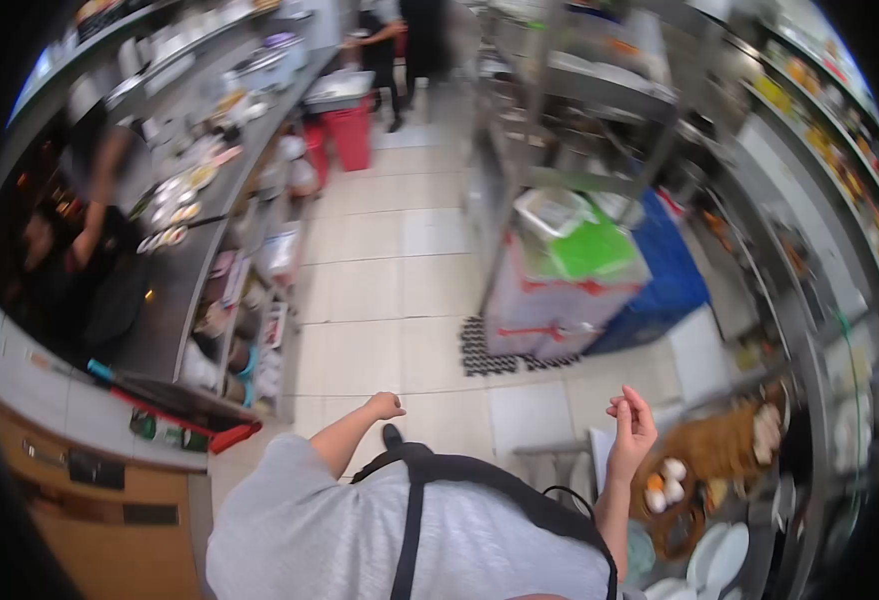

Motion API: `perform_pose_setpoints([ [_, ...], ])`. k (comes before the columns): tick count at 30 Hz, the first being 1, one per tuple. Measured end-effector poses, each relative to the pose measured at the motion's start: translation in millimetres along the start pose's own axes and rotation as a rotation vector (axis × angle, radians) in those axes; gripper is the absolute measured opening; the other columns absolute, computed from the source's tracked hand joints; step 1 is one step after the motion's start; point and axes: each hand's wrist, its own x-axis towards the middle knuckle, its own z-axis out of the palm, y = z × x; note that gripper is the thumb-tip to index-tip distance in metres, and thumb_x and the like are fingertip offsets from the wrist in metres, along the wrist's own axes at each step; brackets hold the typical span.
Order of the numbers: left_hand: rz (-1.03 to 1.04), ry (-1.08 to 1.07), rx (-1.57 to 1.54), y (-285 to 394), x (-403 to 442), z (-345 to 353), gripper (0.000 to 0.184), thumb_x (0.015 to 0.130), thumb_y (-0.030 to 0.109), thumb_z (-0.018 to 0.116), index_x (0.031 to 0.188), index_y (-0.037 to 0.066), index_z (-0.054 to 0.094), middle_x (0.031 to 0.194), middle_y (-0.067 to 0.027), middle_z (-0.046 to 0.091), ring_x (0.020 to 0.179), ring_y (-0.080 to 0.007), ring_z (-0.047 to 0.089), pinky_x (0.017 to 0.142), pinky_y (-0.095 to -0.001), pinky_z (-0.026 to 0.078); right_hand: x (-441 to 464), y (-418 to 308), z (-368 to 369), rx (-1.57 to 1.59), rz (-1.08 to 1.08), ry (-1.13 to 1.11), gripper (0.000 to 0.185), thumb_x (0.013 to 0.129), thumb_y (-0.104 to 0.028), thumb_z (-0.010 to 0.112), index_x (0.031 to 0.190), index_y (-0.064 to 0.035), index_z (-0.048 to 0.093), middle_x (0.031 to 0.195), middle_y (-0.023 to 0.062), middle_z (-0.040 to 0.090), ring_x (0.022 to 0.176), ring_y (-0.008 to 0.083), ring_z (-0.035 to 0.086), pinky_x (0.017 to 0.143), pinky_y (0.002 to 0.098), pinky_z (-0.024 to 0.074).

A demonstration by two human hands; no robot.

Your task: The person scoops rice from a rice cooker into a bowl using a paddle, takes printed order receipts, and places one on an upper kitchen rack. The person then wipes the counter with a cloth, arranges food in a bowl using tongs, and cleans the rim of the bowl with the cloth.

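Note:
My left hand [387,405] hangs in front of my body above the tiled floor, its fingers curled closed with nothing visible in them. On the right, my right hand [633,432] is raised, its fingers loosely apart and holding nothing I can see. Beside that hand is a side counter with a brown board [712,446]. Several white round items [674,490] and an orange one [654,482] are grouped near it; their kind is too blurred to tell. White plates [722,556] lie below them, close to my right forearm.
A long steel counter [185,295] with dishes runs along the left, a person [95,220] behind it. Red bins [348,135] and another person [380,45] are at the far end. A white box [550,310] with a green lid [595,250] and a blue container [660,280] stand right of the aisle.

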Motion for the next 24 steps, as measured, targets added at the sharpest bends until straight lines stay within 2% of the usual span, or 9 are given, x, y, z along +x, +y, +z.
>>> perform_pose_setpoints([
  [3, -0.237, -0.026, 0.146, -92, -7, -40, 0.033, 0.072, 0.036, 0.060, 0.086, 0.006, 0.065, 0.092, -0.0152, 0.063, 0.083, -0.0290, 0.061, 0.073, -0.0376, 0.049, 37, 25, 108, -0.055, -0.065, -0.137, 0.018, 0.083, 0.001, 0.050, 0.098, 0.0044, 0.058, 0.081, 0.0080, 0.057, 0.073, 0.0124, 0.055, 0.065, 0.0233, 0.0459],
  [5, -0.636, 0.136, 0.013, -154, -27, -63, 0.026, 0.072, 0.026, 0.061, 0.082, 0.002, 0.065, 0.093, -0.0189, 0.061, 0.088, -0.0275, 0.060, 0.073, -0.0357, 0.050, 58, 42, 176, -0.117, -0.117, -0.217, 0.016, 0.082, 0.001, 0.050, 0.096, 0.0042, 0.059, 0.079, 0.0078, 0.057, 0.071, 0.0124, 0.055, 0.064, 0.0231, 0.0452],
  [9, -0.778, 0.185, 0.025, -232, -65, -127, 0.018, 0.071, 0.017, 0.063, 0.076, -0.001, 0.064, 0.081, -0.0199, 0.063, 0.078, -0.0257, 0.063, 0.070, -0.0337, 0.051, 93, 55, 305, -0.228, -0.230, -0.376, 0.013, 0.079, 0.001, 0.054, 0.089, 0.0016, 0.061, 0.073, 0.0083, 0.057, 0.067, 0.0142, 0.054, 0.061, 0.0237, 0.0424],
  [11, -0.887, 0.315, -0.462, -243, -67, -163, 0.012, 0.068, 0.013, 0.067, 0.071, 0.001, 0.064, 0.067, -0.0158, 0.063, 0.061, -0.0238, 0.064, 0.065, -0.0332, 0.052, 107, 72, 352, -0.273, -0.258, -0.529, 0.012, 0.078, 0.001, 0.055, 0.089, 0.0012, 0.061, 0.073, 0.0103, 0.057, 0.066, 0.0166, 0.055, 0.061, 0.0247, 0.0430],
  [14, -0.808, 0.473, -0.473, -258, -34, -198, 0.009, 0.064, 0.009, 0.069, 0.069, 0.003, 0.065, 0.059, -0.0127, 0.062, 0.049, -0.0222, 0.061, 0.061, -0.0313, 0.051, 135, 98, 409, -0.253, -0.317, -0.601, 0.015, 0.077, 0.002, 0.055, 0.090, -0.0001, 0.060, 0.074, 0.0113, 0.057, 0.067, 0.0181, 0.055, 0.062, 0.0259, 0.0438],
  [16, -0.859, 0.539, -0.760, -256, 3, -222, 0.007, 0.061, 0.007, 0.069, 0.067, 0.005, 0.065, 0.061, -0.0123, 0.062, 0.051, -0.0209, 0.062, 0.059, -0.0302, 0.051, 164, 122, 438, -0.263, -0.317, -0.625, 0.017, 0.076, 0.003, 0.055, 0.092, -0.0005, 0.060, 0.075, 0.0107, 0.057, 0.067, 0.0177, 0.056, 0.062, 0.0259, 0.0443],
  [18, -0.620, 0.662, -0.366, -252, 40, -237, 0.006, 0.060, 0.004, 0.066, 0.065, 0.006, 0.065, 0.060, -0.0120, 0.061, 0.051, -0.0199, 0.061, 0.057, -0.0298, 0.050, 199, 144, 466, -0.257, -0.272, -0.638, 0.018, 0.076, 0.003, 0.055, 0.092, -0.0004, 0.060, 0.075, 0.0104, 0.057, 0.067, 0.0171, 0.056, 0.062, 0.0256, 0.0445],
  [21, -0.572, 0.685, -0.413, -245, 93, -268, 0.004, 0.064, 0.004, 0.066, 0.068, 0.005, 0.065, 0.063, -0.0094, 0.063, 0.054, -0.0153, 0.062, 0.054, -0.0285, 0.050, 252, 179, 509, -0.248, -0.244, -0.643, 0.018, 0.075, 0.003, 0.055, 0.092, 0.0000, 0.060, 0.074, 0.0100, 0.057, 0.065, 0.0155, 0.056, 0.061, 0.0246, 0.0445],
  [24, -0.704, 0.712, -0.604, -239, 125, -316, 0.006, 0.059, 0.001, 0.064, 0.064, 0.004, 0.064, 0.059, -0.0109, 0.061, 0.050, -0.0182, 0.060, 0.056, -0.0293, 0.050, 309, 209, 564, -0.268, -0.278, -0.669, 0.017, 0.075, 0.001, 0.057, 0.092, -0.0006, 0.060, 0.073, 0.0094, 0.057, 0.064, 0.0159, 0.057, 0.061, 0.0247, 0.0449],
])
